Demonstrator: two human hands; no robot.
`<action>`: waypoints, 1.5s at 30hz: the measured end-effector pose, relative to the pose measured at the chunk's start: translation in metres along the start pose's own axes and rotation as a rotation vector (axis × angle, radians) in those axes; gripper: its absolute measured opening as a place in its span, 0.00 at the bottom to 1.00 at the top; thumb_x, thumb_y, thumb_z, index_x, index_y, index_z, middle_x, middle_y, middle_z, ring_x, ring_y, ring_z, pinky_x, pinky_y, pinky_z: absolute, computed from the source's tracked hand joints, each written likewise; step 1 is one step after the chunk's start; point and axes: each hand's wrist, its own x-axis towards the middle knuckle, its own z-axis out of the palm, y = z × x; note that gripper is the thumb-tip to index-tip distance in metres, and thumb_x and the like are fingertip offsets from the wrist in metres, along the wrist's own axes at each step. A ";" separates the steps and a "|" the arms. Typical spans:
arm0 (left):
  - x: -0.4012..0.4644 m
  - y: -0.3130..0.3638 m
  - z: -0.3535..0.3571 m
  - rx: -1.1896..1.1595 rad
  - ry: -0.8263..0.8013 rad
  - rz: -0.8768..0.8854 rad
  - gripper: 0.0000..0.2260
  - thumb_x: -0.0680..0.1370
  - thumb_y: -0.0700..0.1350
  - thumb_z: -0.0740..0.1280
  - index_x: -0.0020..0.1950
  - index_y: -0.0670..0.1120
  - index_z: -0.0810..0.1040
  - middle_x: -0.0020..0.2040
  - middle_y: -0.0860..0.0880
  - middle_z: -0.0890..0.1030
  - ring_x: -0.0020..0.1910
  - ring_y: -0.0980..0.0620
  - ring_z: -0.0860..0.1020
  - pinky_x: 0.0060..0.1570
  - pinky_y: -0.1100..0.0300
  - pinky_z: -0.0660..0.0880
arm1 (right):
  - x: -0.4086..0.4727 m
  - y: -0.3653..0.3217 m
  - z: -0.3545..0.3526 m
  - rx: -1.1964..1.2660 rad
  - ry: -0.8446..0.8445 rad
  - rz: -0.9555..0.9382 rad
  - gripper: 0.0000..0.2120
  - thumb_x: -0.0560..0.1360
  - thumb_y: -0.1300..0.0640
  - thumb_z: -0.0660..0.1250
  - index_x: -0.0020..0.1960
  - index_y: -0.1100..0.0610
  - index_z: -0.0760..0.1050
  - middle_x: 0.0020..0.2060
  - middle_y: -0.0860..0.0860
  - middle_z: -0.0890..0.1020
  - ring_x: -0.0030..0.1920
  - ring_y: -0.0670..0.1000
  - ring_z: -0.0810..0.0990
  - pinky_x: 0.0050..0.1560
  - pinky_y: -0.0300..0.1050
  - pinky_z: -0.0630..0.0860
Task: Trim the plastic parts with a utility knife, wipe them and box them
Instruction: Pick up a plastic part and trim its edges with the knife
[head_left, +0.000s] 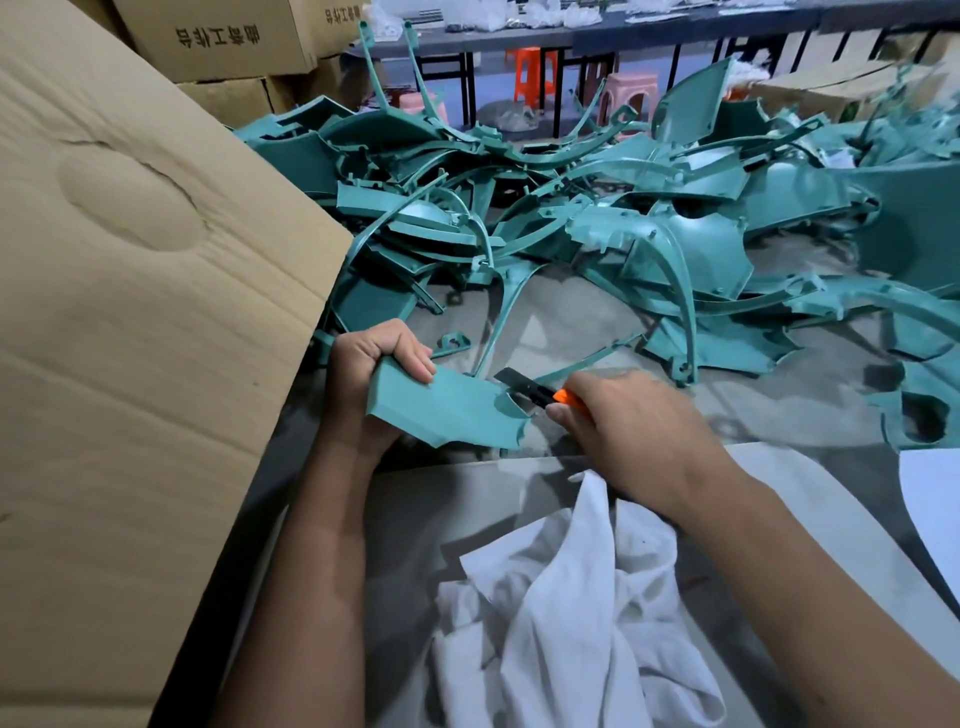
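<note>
Nearest me, a crumpled white rag (571, 597) lies on the grey table (415, 519) btwn the person's forearms, untouched, so wiping hasn't started for this piece. Just past it, the trimming step is in hand: left hand (371, 366) has fingers curled tight over the top edge of a flat teal plastic part (441, 408), thumb side underneath, holding it tilted above the table. Right hand (618, 421) is wrapped round an orange-handled utility knife (540, 392), dark blade meeting the notched right end of the part, w/ the thumb braced low near the handle. Looks to me like flash is being shaved off that edge; next move prob. calls for a short controlled stroke away from the left fingers, then putting the knife down to reach for the rag. A big cardboard box (130, 312) stands at the left, flap leaning over the table, ready for boxing. Farther back, a heap of teal parts (571, 208) waits, still plenty to do. Beyond that, stacked cartons (218, 41) and orange stools (530, 67).
</note>
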 end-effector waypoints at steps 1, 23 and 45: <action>0.000 0.000 0.000 -0.008 0.002 -0.015 0.17 0.64 0.18 0.60 0.35 0.37 0.79 0.34 0.43 0.76 0.35 0.54 0.74 0.46 0.64 0.74 | 0.001 0.000 0.001 -0.011 0.002 0.029 0.16 0.85 0.41 0.56 0.44 0.50 0.66 0.39 0.48 0.76 0.43 0.57 0.76 0.37 0.51 0.64; -0.002 -0.015 0.002 0.284 0.416 -0.546 0.10 0.70 0.32 0.63 0.39 0.47 0.70 0.40 0.54 0.76 0.46 0.44 0.75 0.46 0.56 0.74 | -0.002 -0.009 0.000 -0.092 0.169 0.191 0.12 0.85 0.45 0.59 0.47 0.50 0.72 0.37 0.50 0.76 0.38 0.58 0.73 0.34 0.49 0.62; -0.003 0.003 0.008 0.355 0.403 -0.611 0.17 0.65 0.39 0.58 0.52 0.45 0.74 0.55 0.41 0.83 0.56 0.37 0.79 0.56 0.41 0.80 | -0.001 -0.024 0.006 0.082 0.258 0.184 0.15 0.84 0.45 0.63 0.48 0.51 0.84 0.31 0.49 0.77 0.35 0.55 0.74 0.29 0.47 0.60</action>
